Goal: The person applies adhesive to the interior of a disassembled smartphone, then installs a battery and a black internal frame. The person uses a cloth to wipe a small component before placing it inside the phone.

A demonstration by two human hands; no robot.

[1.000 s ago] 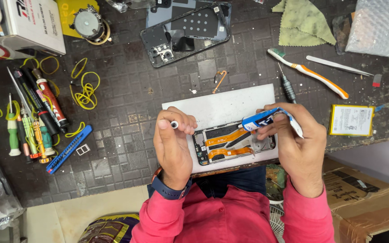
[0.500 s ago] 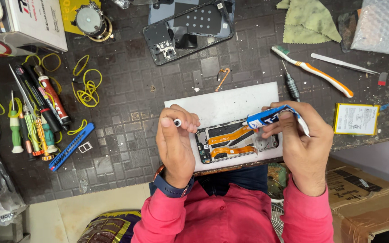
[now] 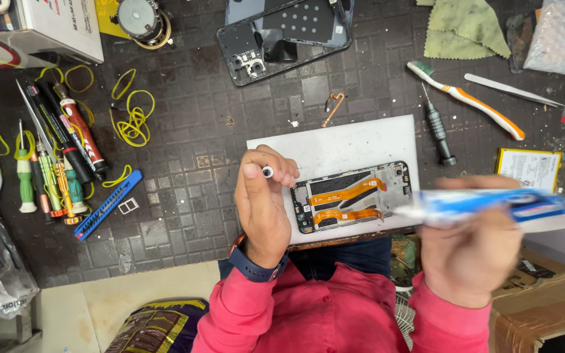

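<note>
Opened phone [image 3: 353, 196], back off, two orange flex cables showing, flat on a white mat [image 3: 335, 144] at the near edge of the bench

Left hand [image 3: 263, 196] just left of the phone, fingers curled narrow around a small white cap [image 3: 267, 172] pinched at thumb and fingertip

Right hand [image 3: 472, 252] just right of the phone and lifted clear of it, closed around a blue-and-white glue tube [image 3: 492, 206], nozzle aimed left toward the phone's right end; tube blurred, so tip detail not readable

Beyond the phone: a small precision screwdriver [image 3: 438, 131], an orange-and-white toothbrush [image 3: 469, 101], a thin white pry tool [image 3: 511, 90], a green cloth [image 3: 465, 29]
Right of the phone: a loose flat battery [image 3: 530, 168]
Further beyond: a dark rear cover [image 3: 286, 36], inner side up
Far left of the phone: a row of screwdrivers and pens [image 3: 53, 157], yellow rubber bands [image 3: 132, 117], a blue plastic opening tool [image 3: 108, 204]

Likely trouble from here, judged from the open nozzle so near bare electronics: a squeeze too hard, a drip onto the flex cables or connectors
Cap held loosely at the fingertips, easy to drop among the clutter
Phone near the bench edge, a nudge from either wrist enough to slide it off the mat
</note>
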